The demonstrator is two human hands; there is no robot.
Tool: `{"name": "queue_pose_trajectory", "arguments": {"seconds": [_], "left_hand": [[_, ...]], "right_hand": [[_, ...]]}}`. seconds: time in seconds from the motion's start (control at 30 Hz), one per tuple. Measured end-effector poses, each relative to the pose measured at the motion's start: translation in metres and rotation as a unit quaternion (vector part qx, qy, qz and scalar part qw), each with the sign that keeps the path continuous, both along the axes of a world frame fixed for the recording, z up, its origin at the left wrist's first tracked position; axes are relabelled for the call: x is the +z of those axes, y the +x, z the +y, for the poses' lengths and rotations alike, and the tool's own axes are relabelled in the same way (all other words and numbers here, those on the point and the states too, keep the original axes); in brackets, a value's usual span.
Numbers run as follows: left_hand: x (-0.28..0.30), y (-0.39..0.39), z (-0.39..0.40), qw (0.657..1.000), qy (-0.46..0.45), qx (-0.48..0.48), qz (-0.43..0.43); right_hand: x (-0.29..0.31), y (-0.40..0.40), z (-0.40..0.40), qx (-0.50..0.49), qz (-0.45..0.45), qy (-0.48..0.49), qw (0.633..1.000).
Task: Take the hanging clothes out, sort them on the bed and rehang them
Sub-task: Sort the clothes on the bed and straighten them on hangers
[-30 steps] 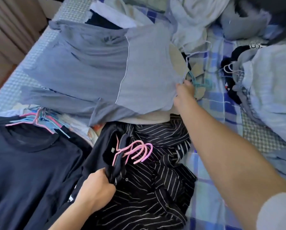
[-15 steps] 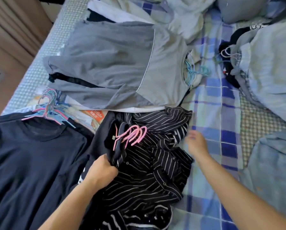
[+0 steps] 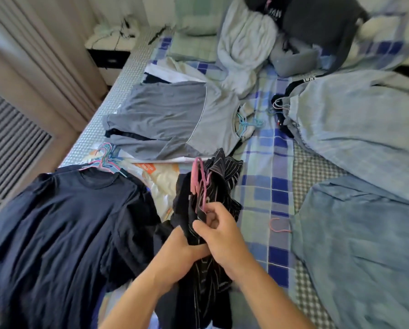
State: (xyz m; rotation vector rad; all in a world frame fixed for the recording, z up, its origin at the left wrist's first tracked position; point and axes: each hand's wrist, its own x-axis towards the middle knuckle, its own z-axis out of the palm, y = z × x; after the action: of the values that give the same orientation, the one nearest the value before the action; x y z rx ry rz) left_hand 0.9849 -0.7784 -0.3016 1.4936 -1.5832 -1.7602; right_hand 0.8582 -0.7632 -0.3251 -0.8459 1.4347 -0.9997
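A bunch of black striped shirts (image 3: 219, 184) on pink hangers (image 3: 200, 180) is lifted off the bed in front of me. My left hand (image 3: 178, 254) grips the bunched fabric from below. My right hand (image 3: 219, 236) holds the shirts near the hanger necks, fingers curled round the cloth. A stack of navy T-shirts (image 3: 63, 233) on several hangers lies at the left. Grey tops (image 3: 172, 119) with blue hangers (image 3: 245, 123) lie further back. Light blue shirts (image 3: 362, 129) and a denim-blue shirt (image 3: 364, 245) cover the right.
The bed has a blue checked sheet (image 3: 267, 167). A loose pink hanger hook (image 3: 278, 225) pokes out by the denim-blue shirt. Crumpled clothes and a dark garment (image 3: 312, 22) pile at the far end. Curtains (image 3: 44, 55) and a nightstand (image 3: 108, 53) stand left of the bed.
My right hand left the grey top and came back to join the left on the striped shirts. The bunch has been raised off the bed.
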Motion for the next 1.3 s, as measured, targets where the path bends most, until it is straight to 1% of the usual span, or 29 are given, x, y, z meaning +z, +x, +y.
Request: {"name": "queue_pose_trajectory", "arguments": {"seconds": [0.07,0.1,0.17,0.2,0.3,0.37,0.4,0.47,0.6,0.67,0.7,0.77,0.83,0.93,1.03,1.1,1.17,1.23,1.3], "left_hand": [[0.011,-0.003,0.025,0.999,0.032,0.006,0.037],[0.017,-0.004,0.035,0.996,0.061,0.021,0.067],[0.024,-0.002,0.053,0.982,0.125,0.059,0.128],[0.026,0.001,0.06,0.974,0.147,0.084,0.148],[0.032,0.018,0.071,0.962,0.171,0.142,0.16],[0.033,0.032,0.077,0.962,0.169,0.135,0.165],[0.033,0.038,0.081,0.963,0.168,0.122,0.173],[0.033,0.048,0.09,0.963,0.163,0.092,0.192],[0.033,0.068,0.107,0.966,0.135,0.032,0.218],[0.032,0.077,0.114,0.977,0.092,-0.001,0.194],[0.032,0.081,0.119,0.981,0.065,-0.028,0.178],[0.034,0.088,0.129,0.983,0.04,-0.083,0.159],[0.036,0.096,0.137,0.981,0.049,-0.106,0.156],[0.032,0.108,0.14,0.975,0.086,-0.112,0.172],[0.023,0.117,0.14,0.981,0.075,-0.063,0.167],[0.014,0.12,0.136,0.991,0.052,-0.022,0.125],[-0.003,0.122,0.129,0.995,0.055,0.004,0.083],[-0.021,0.121,0.122,0.996,0.065,0.032,0.061],[-0.04,0.112,0.119,0.996,0.057,0.045,0.053]], "right_hand": [[0.015,-0.012,0.023,0.002,-0.028,0.004,1.0],[0.02,-0.018,0.034,-0.005,-0.057,0.004,0.998],[0.031,-0.028,0.053,-0.041,-0.105,0.003,0.994],[0.036,-0.033,0.063,-0.066,-0.103,0.0,0.992],[0.044,-0.049,0.09,-0.173,-0.04,-0.021,0.984],[0.053,-0.053,0.108,-0.228,-0.02,-0.029,0.973],[0.058,-0.052,0.116,-0.242,-0.007,-0.029,0.97],[0.064,-0.039,0.127,-0.238,0.033,-0.022,0.97],[0.059,0.009,0.142,-0.239,0.11,0.027,0.965],[0.06,0.036,0.152,-0.223,0.12,0.032,0.967],[0.062,0.05,0.157,-0.2,0.107,0.026,0.973],[0.068,0.078,0.169,-0.134,0.043,-0.002,0.99],[0.064,0.095,0.177,-0.099,0.002,-0.035,0.994],[0.049,0.104,0.178,-0.137,-0.007,-0.04,0.99],[0.041,0.105,0.175,-0.196,-0.079,-0.004,0.977],[0.03,0.09,0.175,-0.25,-0.054,0.016,0.967],[0.024,0.069,0.177,-0.282,0.008,0.034,0.959],[0.041,0.059,0.18,-0.287,0.061,0.047,0.955],[0.058,0.059,0.183,-0.301,0.106,0.066,0.945]]}}
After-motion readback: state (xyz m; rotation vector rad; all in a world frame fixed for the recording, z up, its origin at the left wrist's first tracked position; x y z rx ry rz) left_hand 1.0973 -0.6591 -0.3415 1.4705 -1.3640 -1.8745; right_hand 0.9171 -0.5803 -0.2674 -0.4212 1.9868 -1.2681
